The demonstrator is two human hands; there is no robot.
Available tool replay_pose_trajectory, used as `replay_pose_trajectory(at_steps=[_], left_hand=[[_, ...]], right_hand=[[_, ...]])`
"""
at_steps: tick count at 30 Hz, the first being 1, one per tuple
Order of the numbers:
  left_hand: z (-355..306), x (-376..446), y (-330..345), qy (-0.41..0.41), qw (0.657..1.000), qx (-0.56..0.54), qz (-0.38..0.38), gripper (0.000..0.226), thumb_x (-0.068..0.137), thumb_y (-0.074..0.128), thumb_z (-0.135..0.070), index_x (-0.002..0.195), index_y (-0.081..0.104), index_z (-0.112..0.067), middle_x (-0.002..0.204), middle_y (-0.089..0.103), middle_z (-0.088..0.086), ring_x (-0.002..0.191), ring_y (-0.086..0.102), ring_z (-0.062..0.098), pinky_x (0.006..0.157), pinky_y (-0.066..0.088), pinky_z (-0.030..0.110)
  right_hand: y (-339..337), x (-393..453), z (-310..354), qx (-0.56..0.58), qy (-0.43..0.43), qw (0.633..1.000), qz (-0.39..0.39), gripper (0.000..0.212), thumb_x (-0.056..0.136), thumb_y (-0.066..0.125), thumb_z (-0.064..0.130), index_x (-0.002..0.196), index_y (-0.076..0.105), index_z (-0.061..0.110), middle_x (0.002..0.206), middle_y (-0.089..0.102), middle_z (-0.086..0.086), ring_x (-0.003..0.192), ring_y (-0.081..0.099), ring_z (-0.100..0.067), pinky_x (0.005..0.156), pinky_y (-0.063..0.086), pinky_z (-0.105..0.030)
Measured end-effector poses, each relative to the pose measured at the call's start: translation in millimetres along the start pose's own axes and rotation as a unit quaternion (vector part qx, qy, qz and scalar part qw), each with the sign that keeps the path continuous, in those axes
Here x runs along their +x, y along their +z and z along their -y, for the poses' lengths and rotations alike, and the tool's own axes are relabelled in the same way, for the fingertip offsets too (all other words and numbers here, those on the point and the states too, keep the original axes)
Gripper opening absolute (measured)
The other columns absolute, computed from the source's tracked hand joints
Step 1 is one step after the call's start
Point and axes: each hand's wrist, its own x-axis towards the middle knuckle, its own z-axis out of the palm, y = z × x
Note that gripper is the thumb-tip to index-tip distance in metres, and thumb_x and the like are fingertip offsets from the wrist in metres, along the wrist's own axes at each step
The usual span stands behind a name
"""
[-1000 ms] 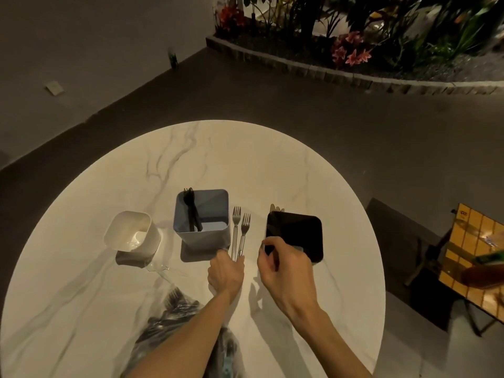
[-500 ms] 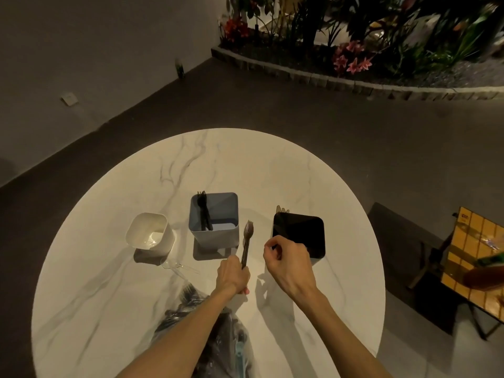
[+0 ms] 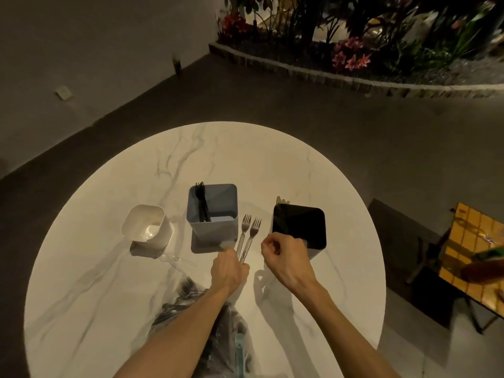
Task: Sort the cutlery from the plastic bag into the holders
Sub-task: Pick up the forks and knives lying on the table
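My left hand grips two clear plastic forks by their handles, tines pointing away, between the blue-grey holder and the black holder. Black forks stand in the blue-grey holder's left corner. A few utensil tips stick up behind the black holder. My right hand hovers with curled fingers by the black holder's near-left corner, holding nothing I can see. The white holder stands at the left. The plastic bag of dark cutlery lies under my left forearm.
A clear plastic utensil lies on the round marble table in front of the white holder. A yellow tiled side table stands to the right. Flower beds edge the floor beyond.
My left hand turned the forks from edge-on to flat, so both sets of tines show side by side again. The right hand stayed by the black holder.
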Motion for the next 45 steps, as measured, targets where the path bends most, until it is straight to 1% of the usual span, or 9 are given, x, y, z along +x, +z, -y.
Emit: replay_pose_trajectory(at_steps=[7, 10, 12, 18, 20, 24, 32, 37, 45], left_hand=[[2.2, 2.2, 1.5, 0.006, 0.997, 0.015, 0.075, 0.017, 0.099, 0.063, -0.024, 0.091, 0.055, -0.012, 0.081, 0.060, 0.003, 0.064, 0.063, 0.017, 0.059, 0.053, 0.022], [0.6, -3.7, -6.4, 0.002, 0.995, -0.031, 0.094, 0.015, 0.099, 0.063, -0.019, 0.093, 0.057, -0.006, 0.084, 0.065, 0.008, 0.052, 0.067, 0.018, 0.049, 0.054, 0.020], [-4.5, -12.5, -18.2, 0.003, 0.992, -0.077, 0.101, 0.013, 0.099, 0.064, -0.018, 0.094, 0.060, -0.006, 0.082, 0.070, 0.010, 0.053, 0.071, 0.019, 0.055, 0.060, 0.024], [-22.8, -65.9, -84.1, 0.079, 0.960, -0.223, 0.152, 0.008, 0.101, 0.059, -0.012, 0.101, 0.060, -0.004, 0.084, 0.069, 0.016, 0.069, 0.075, 0.024, 0.066, 0.063, 0.033], [-26.2, -74.6, -106.9, 0.111, 0.955, -0.220, 0.164, 0.006, 0.101, 0.058, -0.012, 0.101, 0.060, -0.007, 0.087, 0.069, 0.015, 0.073, 0.076, 0.024, 0.065, 0.062, 0.031], [-27.5, -70.8, -146.7, 0.160, 0.958, -0.203, 0.126, 0.008, 0.098, 0.061, -0.015, 0.103, 0.062, -0.008, 0.089, 0.070, 0.016, 0.070, 0.075, 0.023, 0.059, 0.059, 0.029], [1.8, -37.6, -194.2, 0.121, 0.967, -0.223, -0.005, 0.020, 0.096, 0.064, -0.017, 0.116, 0.061, -0.018, 0.075, 0.072, 0.010, 0.063, 0.072, 0.019, 0.050, 0.055, 0.027], [50.9, -21.8, -187.6, 0.061, 0.973, -0.223, 0.002, 0.015, 0.098, 0.059, -0.013, 0.111, 0.066, -0.014, 0.078, 0.071, 0.009, 0.063, 0.071, 0.019, 0.047, 0.049, 0.021], [134.5, -8.2, -150.6, -0.026, 0.987, -0.154, 0.046, 0.010, 0.091, 0.058, -0.023, 0.087, 0.064, -0.030, 0.089, 0.073, 0.001, 0.083, 0.071, 0.017, 0.082, 0.060, 0.045]], right_hand=[[5.2, 0.8, 0.2, 0.006, 0.017, 1.000, 0.021, 0.016, 0.098, 0.059, 0.022, 0.106, 0.072, 0.016, 0.086, 0.069, 0.004, 0.073, 0.066, -0.012, 0.080, 0.059, -0.025], [4.6, 2.8, 0.6, -0.005, 0.028, 0.999, 0.030, 0.019, 0.099, 0.059, 0.022, 0.110, 0.072, 0.014, 0.097, 0.072, 0.000, 0.078, 0.067, -0.013, 0.084, 0.060, -0.027], [1.9, 5.3, 3.8, -0.009, 0.040, 0.998, 0.039, 0.022, 0.099, 0.060, 0.025, 0.111, 0.072, 0.012, 0.098, 0.072, -0.002, 0.077, 0.067, -0.013, 0.079, 0.059, -0.024], [-15.7, 10.4, 34.5, -0.002, 0.083, 0.994, 0.076, 0.065, 0.086, 0.071, 0.055, 0.131, 0.055, 0.011, 0.090, 0.074, -0.004, 0.071, 0.072, -0.015, 0.063, 0.059, -0.030], [-28.9, 14.2, 52.1, 0.101, 0.063, 0.989, 0.091, 0.056, 0.088, 0.075, 0.042, 0.133, 0.052, 0.016, 0.087, 0.074, -0.002, 0.067, 0.071, -0.012, 0.055, 0.054, -0.025], [-48.6, 27.0, 91.8, 0.216, -0.035, 0.972, 0.087, 0.016, 0.091, 0.074, 0.024, 0.102, 0.067, 0.014, 0.082, 0.075, -0.005, 0.066, 0.071, -0.016, 0.053, 0.053, -0.023], [-20.9, 77.2, 144.4, 0.131, -0.140, 0.982, 0.005, 0.019, 0.091, 0.072, 0.031, 0.104, 0.074, 0.017, 0.090, 0.075, 0.005, 0.082, 0.071, -0.010, 0.080, 0.060, -0.031], [12.9, 99.6, 142.2, 0.064, -0.102, 0.992, 0.029, 0.018, 0.091, 0.072, 0.018, 0.107, 0.078, 0.011, 0.092, 0.077, -0.002, 0.081, 0.071, -0.015, 0.082, 0.060, -0.032], [69.8, 121.9, 117.3, -0.022, -0.040, 0.994, 0.104, 0.014, 0.090, 0.070, 0.024, 0.094, 0.076, 0.012, 0.079, 0.073, -0.004, 0.074, 0.069, -0.021, 0.077, 0.059, -0.042]])
